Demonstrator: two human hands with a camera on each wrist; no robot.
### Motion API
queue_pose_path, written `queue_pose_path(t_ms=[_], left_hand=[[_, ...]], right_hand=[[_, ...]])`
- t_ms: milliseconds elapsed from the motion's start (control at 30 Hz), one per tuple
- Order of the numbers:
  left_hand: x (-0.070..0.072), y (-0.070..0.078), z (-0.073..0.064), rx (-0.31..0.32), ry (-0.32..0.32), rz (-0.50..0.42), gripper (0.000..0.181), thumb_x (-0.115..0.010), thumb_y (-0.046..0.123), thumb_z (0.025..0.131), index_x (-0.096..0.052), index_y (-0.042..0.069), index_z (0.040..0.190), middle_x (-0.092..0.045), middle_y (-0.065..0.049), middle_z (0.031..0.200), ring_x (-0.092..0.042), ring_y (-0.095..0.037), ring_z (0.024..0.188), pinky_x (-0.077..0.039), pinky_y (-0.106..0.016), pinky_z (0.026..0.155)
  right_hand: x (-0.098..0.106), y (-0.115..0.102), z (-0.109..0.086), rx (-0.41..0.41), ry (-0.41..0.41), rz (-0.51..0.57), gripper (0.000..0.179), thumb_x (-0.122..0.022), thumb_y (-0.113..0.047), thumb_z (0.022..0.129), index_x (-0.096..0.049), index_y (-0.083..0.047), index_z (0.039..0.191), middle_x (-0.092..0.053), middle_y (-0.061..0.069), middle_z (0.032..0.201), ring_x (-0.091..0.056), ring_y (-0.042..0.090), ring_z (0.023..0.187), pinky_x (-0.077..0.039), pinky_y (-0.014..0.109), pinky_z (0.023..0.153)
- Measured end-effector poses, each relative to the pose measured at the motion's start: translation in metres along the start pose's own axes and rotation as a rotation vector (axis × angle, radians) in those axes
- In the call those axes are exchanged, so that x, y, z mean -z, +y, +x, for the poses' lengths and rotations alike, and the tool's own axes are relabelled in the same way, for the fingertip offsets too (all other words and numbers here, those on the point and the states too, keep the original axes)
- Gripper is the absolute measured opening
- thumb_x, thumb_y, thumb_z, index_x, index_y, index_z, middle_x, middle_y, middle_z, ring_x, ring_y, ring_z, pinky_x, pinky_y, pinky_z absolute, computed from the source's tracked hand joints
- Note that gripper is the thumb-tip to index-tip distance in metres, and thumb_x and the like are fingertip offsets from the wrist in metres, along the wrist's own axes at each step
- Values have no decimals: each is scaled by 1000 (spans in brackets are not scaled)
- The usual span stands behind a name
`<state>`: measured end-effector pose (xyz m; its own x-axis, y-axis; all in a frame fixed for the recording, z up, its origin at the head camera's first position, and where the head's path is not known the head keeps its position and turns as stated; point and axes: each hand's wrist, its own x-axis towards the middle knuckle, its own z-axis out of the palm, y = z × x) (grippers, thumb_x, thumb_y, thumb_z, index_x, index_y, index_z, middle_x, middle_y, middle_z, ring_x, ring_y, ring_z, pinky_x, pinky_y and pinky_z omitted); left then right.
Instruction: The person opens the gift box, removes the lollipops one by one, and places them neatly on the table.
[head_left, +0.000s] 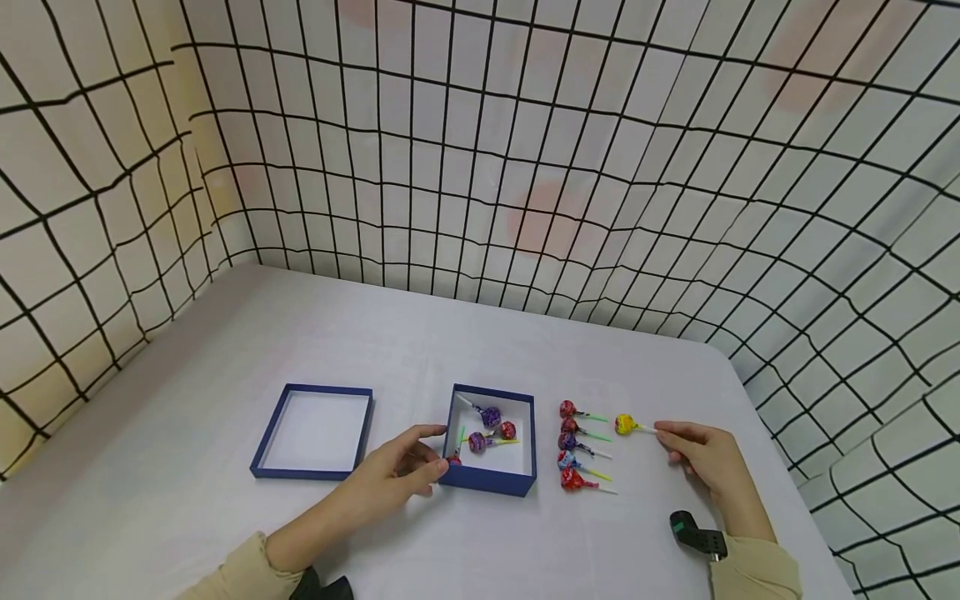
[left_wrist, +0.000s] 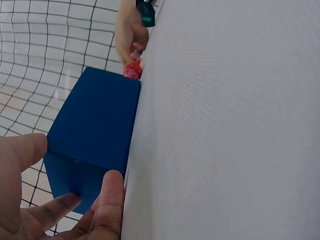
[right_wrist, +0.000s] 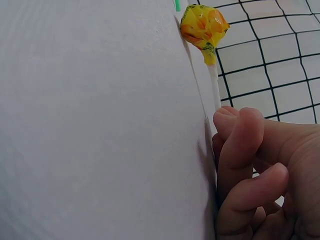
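Head view: right hand [head_left: 708,458] pinches the yellow lollipop [head_left: 625,424] by its stick.
Left hand [head_left: 392,475], fingers apart, touches the box [head_left: 487,481], probably steadying it.

Soft, even light is filling the head view, brightening the pale surface [head_left: 420,333]. A faint shadow is falling just beside the right hand [head_left: 708,462]. Small highlights are glinting on the yellow lollipop [right_wrist: 202,24] beyond its fingertips. Farther off, the wire grid [head_left: 411,79] is bowing with distortion. Both wrist views are looking greyer.
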<state>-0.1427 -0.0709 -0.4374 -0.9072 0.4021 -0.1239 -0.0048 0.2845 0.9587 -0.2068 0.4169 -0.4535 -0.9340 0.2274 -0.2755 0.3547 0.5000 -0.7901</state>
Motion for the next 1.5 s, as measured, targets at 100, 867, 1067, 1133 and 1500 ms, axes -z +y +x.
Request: queue_pose_path(t_ms=[100, 867, 1067, 1133, 1500], left_hand=[[0, -1, 0, -6, -1, -1, 59, -68, 33, 108, -49, 9, 158, -70, -11, 117, -74, -19, 92, -55, -27, 75], [-1, -2, 1, -48, -14, -18, 59, -66, 27, 109, -46, 4, 159, -69, -14, 120, -74, -21, 92, -54, -26, 71], [-1, -2, 1, -53, -13, -12, 59, -66, 27, 109, -46, 4, 159, -69, -14, 120, -74, -21, 92, -55, -26, 72], [-1, -1, 1, -55, -14, -14, 59, -66, 27, 109, -46, 4, 159, -69, -14, 119, -75, -21, 92, -55, -26, 72], [0, -2, 0, -35, -15, -15, 60, -66, 29, 109, -46, 5, 159, -69, -13, 120, -74, -19, 92, -54, -26, 72]], right_hand=[[1, 0, 0, -2, -1, 1, 47, -75, -26, 103, -67, 1, 141, -67, -10, 73, -56, 5, 63, -44, 23, 54], [8, 2, 2, -6, -45, 13, 55, -74, -33, 104, -62, 2, 145, -68, -13, 84, -60, 5, 72, -48, 24, 61], [10, 2, 1, 3, -66, -18, 52, -71, -32, 106, -63, 4, 143, -68, -11, 83, -59, 6, 73, -48, 25, 62], [10, 1, 1, 11, -77, -22, 52, -70, -31, 107, -62, 6, 143, -68, -10, 82, -58, 6, 73, -47, 25, 62], [13, 1, 1, 14, -105, -33, 51, -68, -30, 108, -64, 9, 140, -67, -10, 78, -56, 6, 71, -47, 24, 63]])
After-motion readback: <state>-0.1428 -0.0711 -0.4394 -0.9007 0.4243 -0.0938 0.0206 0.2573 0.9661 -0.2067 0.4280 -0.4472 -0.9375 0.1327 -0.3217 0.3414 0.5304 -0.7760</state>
